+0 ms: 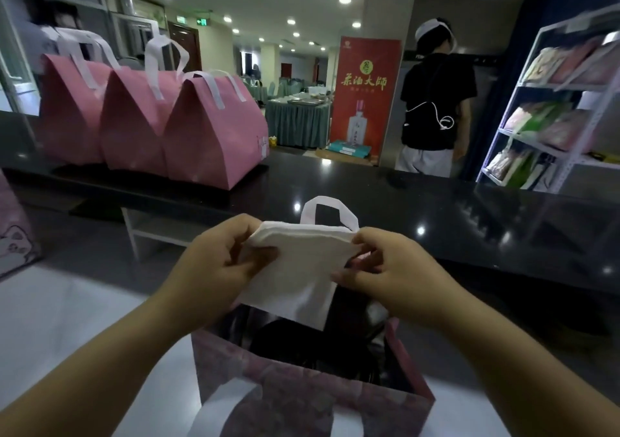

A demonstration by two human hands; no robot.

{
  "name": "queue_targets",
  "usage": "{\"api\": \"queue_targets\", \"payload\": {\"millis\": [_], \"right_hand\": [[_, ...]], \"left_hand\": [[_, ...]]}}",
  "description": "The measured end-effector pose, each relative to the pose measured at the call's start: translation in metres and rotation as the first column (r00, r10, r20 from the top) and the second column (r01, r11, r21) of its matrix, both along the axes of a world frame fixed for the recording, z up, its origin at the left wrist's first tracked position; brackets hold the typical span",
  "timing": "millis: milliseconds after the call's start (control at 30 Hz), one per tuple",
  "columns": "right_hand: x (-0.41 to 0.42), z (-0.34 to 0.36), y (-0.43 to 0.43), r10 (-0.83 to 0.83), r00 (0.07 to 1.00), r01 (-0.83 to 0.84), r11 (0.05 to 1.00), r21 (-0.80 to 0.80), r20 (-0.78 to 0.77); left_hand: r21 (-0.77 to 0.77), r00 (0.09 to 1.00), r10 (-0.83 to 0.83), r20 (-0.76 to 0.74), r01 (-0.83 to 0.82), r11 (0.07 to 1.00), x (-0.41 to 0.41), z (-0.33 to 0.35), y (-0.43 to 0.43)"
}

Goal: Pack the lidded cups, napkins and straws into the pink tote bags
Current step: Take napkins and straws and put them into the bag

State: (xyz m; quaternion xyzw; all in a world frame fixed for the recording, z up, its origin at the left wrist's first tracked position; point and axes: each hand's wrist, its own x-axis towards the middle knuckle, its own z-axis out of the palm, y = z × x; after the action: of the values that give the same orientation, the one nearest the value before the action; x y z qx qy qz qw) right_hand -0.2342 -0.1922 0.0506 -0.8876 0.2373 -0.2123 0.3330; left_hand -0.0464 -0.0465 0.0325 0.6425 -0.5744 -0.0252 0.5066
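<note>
A stack of white napkins (298, 268) hangs above the mouth of an open pink tote bag (302, 383) right in front of me. My left hand (218, 265) grips the stack's left edge, thumb on top. My right hand (385, 268) pinches its right edge. The bag's far white handle (330, 211) stands up behind the napkins, and its near handle (228, 409) hangs down the front. The bag's inside is dark, and I cannot tell what it holds. No cups or straws are visible.
Three closed pink tote bags (208, 128) with white handles stand in a row on the raised black counter (436, 222) at the back left. Another pink bag's edge (13, 235) shows at far left. A person (432, 101) stands beyond the counter, beside a white shelf rack (550, 114).
</note>
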Motion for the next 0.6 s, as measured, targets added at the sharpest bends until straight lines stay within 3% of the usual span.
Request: {"api": "queue_targets", "payload": {"millis": [100,233,400,533,600], "right_hand": [[0.005,-0.003,0.004,0.004,0.987,-0.026,0.991,0.131,0.162],[0.007,-0.005,0.006,-0.065,0.968,0.017,0.981,0.194,0.243],[0.003,-0.006,0.010,-0.082,0.992,0.102,0.972,-0.214,0.100],[0.017,-0.007,0.017,-0.168,0.982,0.094,0.832,-0.547,-0.087],[0.023,-0.009,0.017,-0.209,0.957,0.056,0.816,-0.575,-0.204]], "left_hand": [[0.013,0.995,-0.071,-0.069,0.072,0.997,0.002,-0.002,-0.003],[0.052,0.995,-0.039,0.088,0.034,0.998,0.016,-0.007,0.006],[0.239,0.936,-0.017,0.353,-0.072,0.968,0.035,-0.020,0.013],[0.237,0.947,-0.050,0.316,-0.028,0.971,0.038,-0.021,0.012],[0.231,0.950,-0.056,0.308,-0.017,0.973,0.038,-0.020,0.011]]}}
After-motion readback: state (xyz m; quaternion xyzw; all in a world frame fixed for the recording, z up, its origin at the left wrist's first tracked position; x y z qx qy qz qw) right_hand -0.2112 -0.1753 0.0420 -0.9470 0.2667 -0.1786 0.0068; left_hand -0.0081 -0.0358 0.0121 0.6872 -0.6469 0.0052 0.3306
